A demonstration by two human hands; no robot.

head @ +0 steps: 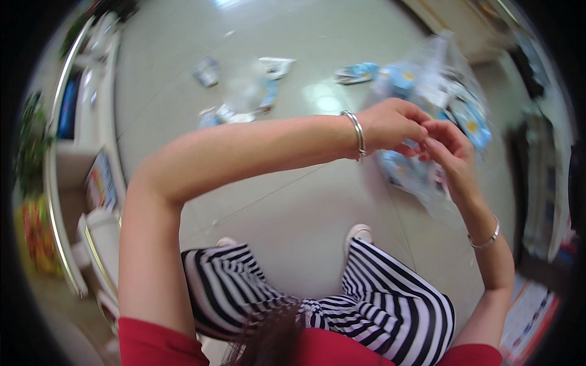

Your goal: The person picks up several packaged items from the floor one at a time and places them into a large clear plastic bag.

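Observation:
My left hand [389, 126] and my right hand [451, 144] meet by the fingertips, fingers bent, above a clear plastic bag [425, 64]. Whether something thin is pinched between them cannot be told. A metal bangle circles each wrist. Blue-and-white packets fill the bag, one of them [474, 126] at its right side. Left of the bag, a blue-and-white packet [357, 73] lies on the tiled floor. Farther left, a white packet [277, 66], a grey-blue packet [207, 72] and other small packets lie around a blurred, pale translucent thing [245, 94].
A white cabinet [82, 164] with open compartments stands at the left, with a green plant [32, 142] beyond it. Pale furniture [480, 27] stands at the upper right. A printed box or sheet [529, 315] is at the lower right. My striped trouser legs are below.

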